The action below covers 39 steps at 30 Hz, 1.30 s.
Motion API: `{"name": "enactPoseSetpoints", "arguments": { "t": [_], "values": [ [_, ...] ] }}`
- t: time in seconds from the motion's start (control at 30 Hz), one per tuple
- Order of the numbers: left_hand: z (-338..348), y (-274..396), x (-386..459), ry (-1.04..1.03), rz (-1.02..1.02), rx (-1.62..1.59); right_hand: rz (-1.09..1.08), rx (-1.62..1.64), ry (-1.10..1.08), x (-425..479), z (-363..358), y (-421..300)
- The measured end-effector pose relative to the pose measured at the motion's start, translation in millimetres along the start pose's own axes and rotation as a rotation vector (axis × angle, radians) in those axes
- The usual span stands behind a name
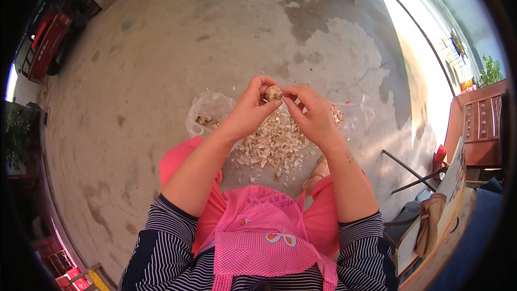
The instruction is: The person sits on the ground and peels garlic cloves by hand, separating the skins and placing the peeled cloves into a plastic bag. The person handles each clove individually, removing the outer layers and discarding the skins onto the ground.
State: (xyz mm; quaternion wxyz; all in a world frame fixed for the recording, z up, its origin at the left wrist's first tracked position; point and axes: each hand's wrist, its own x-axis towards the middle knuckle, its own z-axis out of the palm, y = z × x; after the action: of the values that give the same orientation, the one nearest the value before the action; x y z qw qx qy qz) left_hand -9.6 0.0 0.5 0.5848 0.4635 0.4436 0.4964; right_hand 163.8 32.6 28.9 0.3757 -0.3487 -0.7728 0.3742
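Between my two hands is a garlic bulb (274, 93). My left hand (258, 101) holds it with thumb and bent fingers. My right hand (305, 107) touches its right side with thumb and fingertips. Below the hands, a heap of loose garlic skins (272, 143) is spread on the concrete floor. A clear plastic bag (210, 105) lies to the left, with several whole bulbs (207, 121) in it. Partly behind my right hand, reddish garlic cloves (336, 115) lie by another clear plastic bag (360, 113).
A table with a wooden edge (424, 258) stands close at the lower right, a brown cloth (431, 224) over its board. Thin dark metal legs (408, 169) reach out beside it. Farther off are a carved reddish panel (480, 121) and a red vehicle (50, 48). Damp patches mark the floor.
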Motion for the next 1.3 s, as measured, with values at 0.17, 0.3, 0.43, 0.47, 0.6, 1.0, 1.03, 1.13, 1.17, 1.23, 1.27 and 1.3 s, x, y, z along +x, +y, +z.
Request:
{"name": "enactPoseSetpoints", "arguments": {
  "t": [0.17,0.3,0.43,0.47,0.6,1.0,1.03,1.13,1.17,1.23,1.27,1.3],
  "values": [
    [-0.6,-3.5,0.6,-0.036,0.025,0.004,-0.199,-0.191,0.036,1.1,0.5,11.0],
    [-3.1,-5.5,-1.7,-0.028,0.008,0.09,-0.227,-0.262,0.031,-1.5,0.7,13.3],
    [-1.6,0.7,-5.5,-0.007,-0.027,0.244,-0.249,-0.343,-0.005,-2.3,0.1,11.8],
    [-1.4,0.9,-6.0,-0.007,-0.028,0.268,-0.259,-0.363,-0.012,-2.2,0.5,11.1],
    [-0.8,-2.0,-6.3,-0.006,-0.032,0.218,-0.315,-0.425,0.037,-0.7,3.3,6.7],
    [5.4,-1.9,-1.5,-0.097,-0.04,0.352,0.027,-0.478,0.153,-6.5,13.3,9.9],
    [6.2,-1.6,-3.6,-0.141,-0.05,0.369,0.067,-0.504,0.159,-4.5,9.4,16.3],
    [6.1,-7.4,-9.6,-0.175,-0.072,0.3,0.216,-0.337,0.132,2.5,-9.1,27.5],
    [5.3,-9.2,-11.0,-0.169,-0.078,0.256,0.269,-0.239,0.115,3.4,-13.9,28.9],
    [2.6,1.1,-10.0,-0.15,-0.114,0.106,0.28,-0.264,0.007,-0.8,-20.3,27.1],
    [0.5,6.0,-9.3,-0.14,-0.133,0.031,0.285,-0.275,-0.048,-3.4,-21.5,25.9],
    [-2.2,7.7,-9.1,-0.137,-0.138,0.013,0.273,-0.264,-0.072,-6.2,-21.0,24.8]
  ]
}}
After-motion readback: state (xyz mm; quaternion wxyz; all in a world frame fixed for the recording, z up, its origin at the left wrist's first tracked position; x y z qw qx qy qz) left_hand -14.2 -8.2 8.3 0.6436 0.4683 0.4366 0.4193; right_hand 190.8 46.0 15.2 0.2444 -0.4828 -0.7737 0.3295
